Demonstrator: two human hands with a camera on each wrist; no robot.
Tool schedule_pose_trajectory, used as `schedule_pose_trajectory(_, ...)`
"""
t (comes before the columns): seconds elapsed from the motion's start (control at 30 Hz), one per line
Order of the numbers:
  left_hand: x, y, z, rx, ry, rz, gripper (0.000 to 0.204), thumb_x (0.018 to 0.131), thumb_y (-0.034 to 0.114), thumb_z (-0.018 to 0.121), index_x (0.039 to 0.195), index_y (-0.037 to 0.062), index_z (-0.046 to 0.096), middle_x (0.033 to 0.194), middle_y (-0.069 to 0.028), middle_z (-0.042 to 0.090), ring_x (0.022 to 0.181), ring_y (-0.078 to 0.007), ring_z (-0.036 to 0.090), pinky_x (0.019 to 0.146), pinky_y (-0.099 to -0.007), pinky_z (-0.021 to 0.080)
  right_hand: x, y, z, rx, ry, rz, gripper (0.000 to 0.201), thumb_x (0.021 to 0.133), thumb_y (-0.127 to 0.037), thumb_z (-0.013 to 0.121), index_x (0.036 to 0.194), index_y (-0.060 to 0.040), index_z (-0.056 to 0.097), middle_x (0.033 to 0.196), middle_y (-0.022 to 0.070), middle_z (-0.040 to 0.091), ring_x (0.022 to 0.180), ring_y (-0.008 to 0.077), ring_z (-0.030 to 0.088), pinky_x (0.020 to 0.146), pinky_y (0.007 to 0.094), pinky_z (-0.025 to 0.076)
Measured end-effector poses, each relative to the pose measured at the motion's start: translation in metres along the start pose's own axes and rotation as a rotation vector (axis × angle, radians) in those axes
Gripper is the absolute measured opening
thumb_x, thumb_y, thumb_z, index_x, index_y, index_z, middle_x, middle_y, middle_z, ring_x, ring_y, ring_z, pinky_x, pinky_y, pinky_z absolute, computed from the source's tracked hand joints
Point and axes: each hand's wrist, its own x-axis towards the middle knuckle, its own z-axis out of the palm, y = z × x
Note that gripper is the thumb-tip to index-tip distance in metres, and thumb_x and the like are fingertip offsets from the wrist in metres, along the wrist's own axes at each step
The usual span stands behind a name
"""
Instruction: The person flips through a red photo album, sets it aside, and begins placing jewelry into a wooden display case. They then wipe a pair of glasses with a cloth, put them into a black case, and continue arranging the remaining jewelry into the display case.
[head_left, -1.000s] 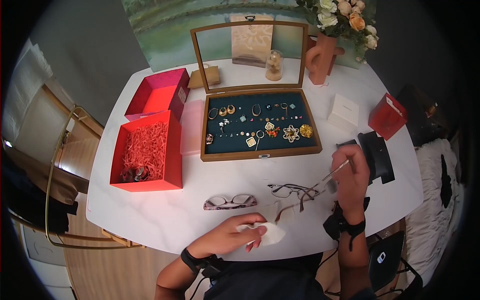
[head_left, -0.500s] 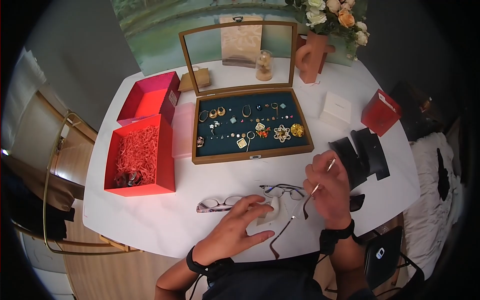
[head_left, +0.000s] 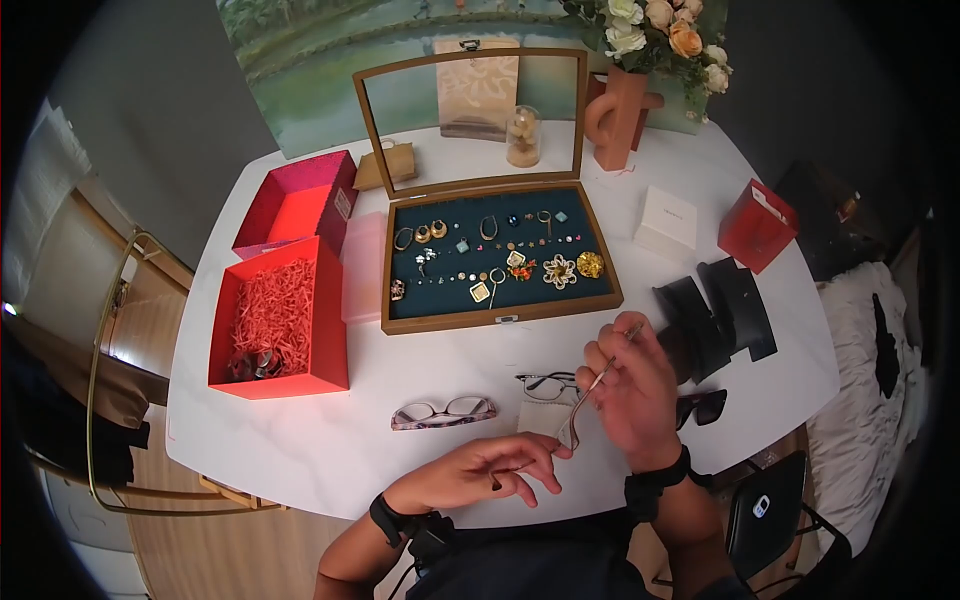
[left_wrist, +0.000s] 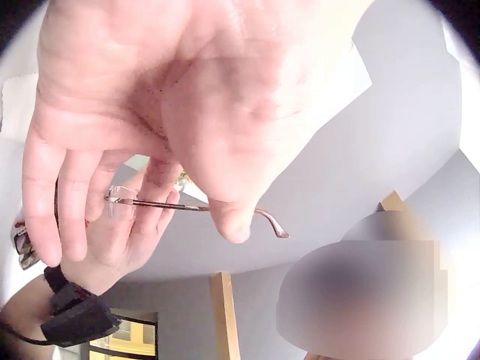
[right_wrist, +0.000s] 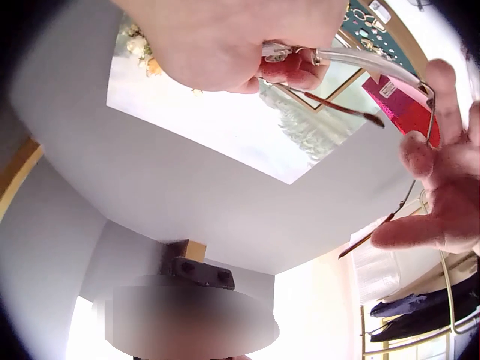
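My right hand (head_left: 635,395) grips a pair of thin-framed eyeglasses (head_left: 597,380) near its front, above the table. One brown-tipped temple reaches toward my left hand (head_left: 480,470). With its fingers extended, that hand meets the temple; in the left wrist view the thumb crosses in front of the temple (left_wrist: 176,205). From the right wrist, the clear lens (right_wrist: 371,64) shows beside the left fingertips (right_wrist: 441,75). A pale cleaning cloth (head_left: 540,414) lies on the table just beyond the hands. Near it are dark-rimmed glasses (head_left: 545,386) and patterned-frame glasses (head_left: 443,412).
An open jewelry case (head_left: 500,318) with earrings and brooches stands behind the hands. At left are a red box (head_left: 320,340) with shredded paper and a pink box (head_left: 340,175). Sunglasses (head_left: 703,407), black cases (head_left: 737,310) and a white box (head_left: 666,220) lie at right.
My left hand has let go of the cleaning cloth, now on the table, and come to the eyeglasses' temple. My right hand has shifted left with the eyeglasses and turned them.
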Motion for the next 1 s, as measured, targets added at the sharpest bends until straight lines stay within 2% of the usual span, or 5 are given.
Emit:
schedule_pose_trajectory(0.27, -0.001, -0.012, -0.01, -0.144, -0.104, 0.049, 0.07, 0.096, 0.066, 0.048, 0.117, -0.0003, 0.055, 0.144, -0.0223, 0.04, 0.121, -0.0276, 0.054, 0.089, -0.0405, 0.053, 0.001, 0.005, -0.011, 0.093, -0.032, 0.026, 0.012, 0.105, -0.023, 0.049, 0.103, -0.0125, 0.054, 0.086, 0.0006, 0.054, 0.072, 0.0123, 0.044, 0.067, 0.0322, 0.038)
schedule_pose_trajectory(0.43, 0.001, -0.012, -0.01, -0.163, -0.011, 0.028, 0.061, 0.099, 0.059, 0.047, 0.1, 0.0002, 0.061, 0.141, -0.028, 0.041, 0.117, -0.0346, 0.056, 0.085, -0.0413, 0.056, 0.001, 0.007, -0.014, 0.106, -0.028, 0.003, 0.016, 0.106, -0.024, 0.047, 0.103, -0.0116, 0.055, 0.093, 0.0028, 0.061, 0.076, 0.0133, 0.05, 0.07, 0.0334, 0.04)
schedule_pose_trajectory(0.67, 0.004, -0.005, -0.002, -0.211, 0.216, -0.034, 0.049, 0.102, 0.047, 0.05, 0.112, -0.0001, 0.058, 0.137, -0.0253, 0.046, 0.112, -0.0338, 0.059, 0.08, -0.0404, 0.057, 0.002, 0.011, -0.011, 0.077, -0.015, -0.052, 0.018, 0.107, -0.027, 0.046, 0.102, -0.0125, 0.055, 0.097, 0.0034, 0.061, 0.083, 0.0123, 0.056, 0.078, 0.0355, 0.043)
schedule_pose_trajectory(0.83, 0.003, -0.007, -0.002, -0.042, 0.076, 0.142, 0.046, 0.101, 0.041, 0.054, 0.12, -0.0003, 0.057, 0.13, -0.0223, 0.052, 0.104, -0.0286, 0.062, 0.078, -0.0376, 0.055, 0.002, 0.012, -0.013, 0.074, 0.018, -0.032, 0.02, 0.108, -0.03, 0.045, 0.104, -0.0128, 0.054, 0.099, 0.004, 0.061, 0.088, 0.0128, 0.058, 0.084, 0.0378, 0.048)
schedule_pose_trajectory(1.0, 0.006, -0.016, -0.011, 0.085, 0.149, 0.118, 0.033, 0.105, 0.029, 0.051, 0.118, -0.0008, 0.058, 0.117, -0.0149, 0.056, 0.092, -0.0203, 0.063, 0.078, -0.031, 0.054, 0.0, 0.02, -0.012, 0.112, -0.041, 0.044, 0.022, 0.107, -0.031, 0.045, 0.104, -0.0117, 0.054, 0.102, 0.0063, 0.062, 0.095, 0.0173, 0.06, 0.085, 0.039, 0.051)
